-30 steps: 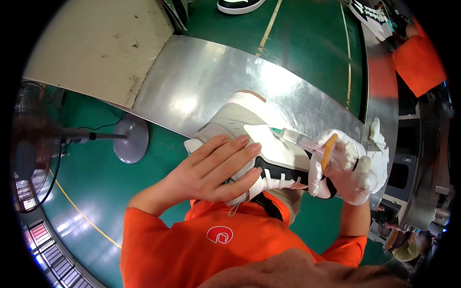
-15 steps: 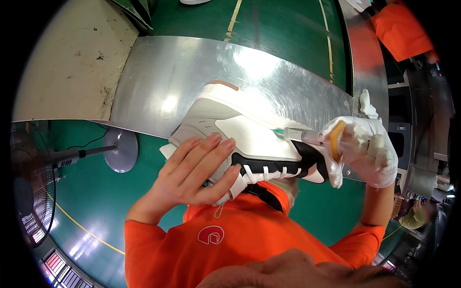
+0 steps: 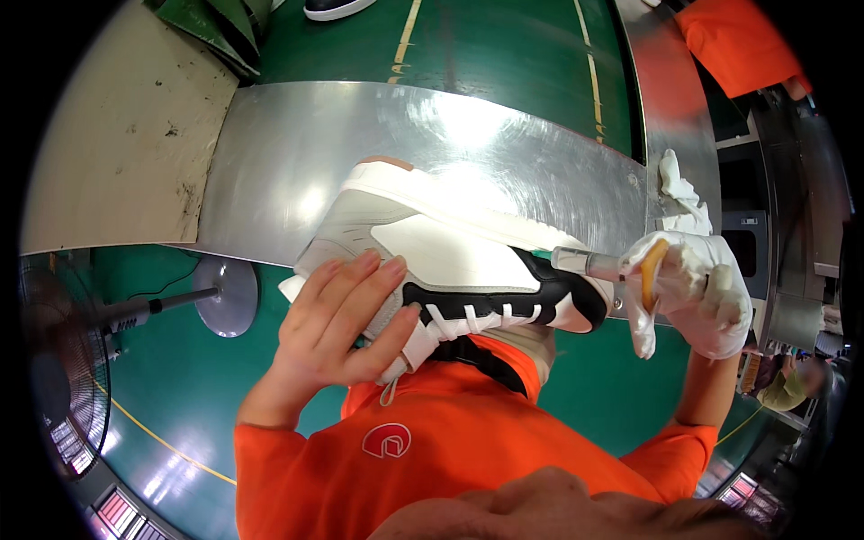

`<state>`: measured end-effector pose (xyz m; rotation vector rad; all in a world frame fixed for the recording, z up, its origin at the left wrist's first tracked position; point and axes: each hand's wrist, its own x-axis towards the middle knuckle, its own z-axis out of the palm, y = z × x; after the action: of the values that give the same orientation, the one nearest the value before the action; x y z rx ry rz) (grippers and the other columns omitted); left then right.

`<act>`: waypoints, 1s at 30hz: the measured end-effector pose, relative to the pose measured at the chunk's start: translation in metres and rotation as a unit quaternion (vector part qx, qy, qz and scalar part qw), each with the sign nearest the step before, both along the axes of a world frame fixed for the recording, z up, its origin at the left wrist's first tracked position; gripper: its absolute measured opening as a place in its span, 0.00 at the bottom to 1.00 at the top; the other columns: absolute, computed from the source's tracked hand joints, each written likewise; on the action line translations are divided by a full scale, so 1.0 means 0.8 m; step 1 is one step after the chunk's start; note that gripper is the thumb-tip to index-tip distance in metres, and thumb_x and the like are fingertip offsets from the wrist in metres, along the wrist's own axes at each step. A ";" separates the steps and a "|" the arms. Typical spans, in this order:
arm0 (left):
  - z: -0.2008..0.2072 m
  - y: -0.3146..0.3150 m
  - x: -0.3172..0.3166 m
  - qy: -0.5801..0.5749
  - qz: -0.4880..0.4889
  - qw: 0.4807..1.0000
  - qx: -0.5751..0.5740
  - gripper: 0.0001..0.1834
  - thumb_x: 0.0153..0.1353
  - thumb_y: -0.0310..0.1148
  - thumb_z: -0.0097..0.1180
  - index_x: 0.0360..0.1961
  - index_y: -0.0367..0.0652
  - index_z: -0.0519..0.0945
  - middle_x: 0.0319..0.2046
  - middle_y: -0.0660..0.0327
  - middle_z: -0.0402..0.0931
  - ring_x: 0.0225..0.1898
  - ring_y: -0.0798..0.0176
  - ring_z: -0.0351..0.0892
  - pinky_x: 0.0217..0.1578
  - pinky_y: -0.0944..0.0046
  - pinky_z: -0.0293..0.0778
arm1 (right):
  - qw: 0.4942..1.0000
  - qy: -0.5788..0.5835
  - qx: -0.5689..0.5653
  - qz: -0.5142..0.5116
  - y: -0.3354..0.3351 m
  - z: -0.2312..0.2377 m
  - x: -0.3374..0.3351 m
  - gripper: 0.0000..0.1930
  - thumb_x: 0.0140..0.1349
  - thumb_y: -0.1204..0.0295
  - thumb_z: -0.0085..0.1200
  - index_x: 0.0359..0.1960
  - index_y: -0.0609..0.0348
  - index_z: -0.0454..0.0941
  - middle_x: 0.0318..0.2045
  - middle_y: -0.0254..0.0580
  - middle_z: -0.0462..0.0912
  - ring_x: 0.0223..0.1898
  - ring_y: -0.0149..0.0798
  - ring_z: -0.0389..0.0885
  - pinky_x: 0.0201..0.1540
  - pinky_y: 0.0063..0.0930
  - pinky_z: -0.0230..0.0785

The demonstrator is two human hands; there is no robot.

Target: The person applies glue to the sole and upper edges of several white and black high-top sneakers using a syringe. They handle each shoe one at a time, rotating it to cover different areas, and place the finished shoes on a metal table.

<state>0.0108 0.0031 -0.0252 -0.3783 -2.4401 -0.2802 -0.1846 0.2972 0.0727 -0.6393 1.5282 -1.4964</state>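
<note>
A white, grey and black sneaker (image 3: 445,255) lies tilted on its side near the metal tabletop's front edge, sole facing away and toe to the right. My bare left hand (image 3: 333,324) grips it around the heel and collar, fingers spread over the grey side. In a white glove, my right hand (image 3: 706,301) closes around a clear syringe (image 3: 585,263) with a yellow-orange piece (image 3: 652,273) at its rear. The syringe's front end meets the seam between the upper and the white sole, close to the toe. Its tip is hard to make out.
The shiny metal tabletop (image 3: 270,144) runs behind the sneaker, beside a stained cream board (image 3: 117,153). A crumpled white glove (image 3: 679,189) lies at the right. A floor fan (image 3: 67,351) stands on the left. Another person's orange clothing (image 3: 733,45) shows at upper right.
The syringe has moved right along the sole seam, from the sneaker's middle toward the toe. Sneaker and left hand appear slightly further left; the view has also shifted.
</note>
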 end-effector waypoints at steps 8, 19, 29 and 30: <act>0.006 0.015 0.001 -0.006 0.046 0.999 -0.028 0.07 0.48 0.29 0.63 0.30 0.52 0.81 0.44 0.58 0.80 0.45 0.54 0.80 0.46 0.55 0.75 | 0.980 -0.054 -0.110 -0.156 0.050 -0.031 0.023 0.28 0.42 0.70 0.63 0.40 0.86 0.71 0.33 0.50 0.79 0.29 0.38 0.77 0.36 0.25 0.72; 0.017 0.037 -0.001 -0.020 0.065 0.996 -0.050 0.14 0.57 0.27 0.55 0.45 0.46 0.74 0.47 0.50 0.78 0.47 0.47 0.79 0.46 0.51 0.75 | 0.970 -0.059 -0.209 -0.106 0.117 -0.087 0.023 0.26 0.47 0.56 0.53 0.45 0.60 0.76 0.44 0.46 0.76 0.35 0.41 0.74 0.37 0.30 0.69; 0.049 0.040 -0.031 -0.082 0.055 0.993 -0.066 0.19 0.49 0.30 0.62 0.43 0.40 0.74 0.47 0.49 0.77 0.46 0.45 0.79 0.46 0.52 0.75 | 0.894 -0.145 -0.292 -0.306 0.141 -0.155 0.058 0.22 0.33 0.57 0.58 0.29 0.61 0.80 0.47 0.62 0.74 0.27 0.54 0.79 0.31 0.39 0.77; 0.058 0.046 -0.038 -0.090 0.051 0.993 -0.059 0.20 0.48 0.31 0.62 0.43 0.40 0.74 0.47 0.49 0.77 0.46 0.44 0.78 0.46 0.53 0.75 | 0.872 -0.158 -0.321 -0.334 0.142 -0.166 0.063 0.22 0.33 0.57 0.59 0.29 0.61 0.80 0.47 0.62 0.74 0.25 0.53 0.79 0.30 0.40 0.77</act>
<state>-0.0198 0.0402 0.0211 -0.2893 -2.6514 -0.1314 -0.1342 0.4104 -0.0599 -0.1798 1.0072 -2.5484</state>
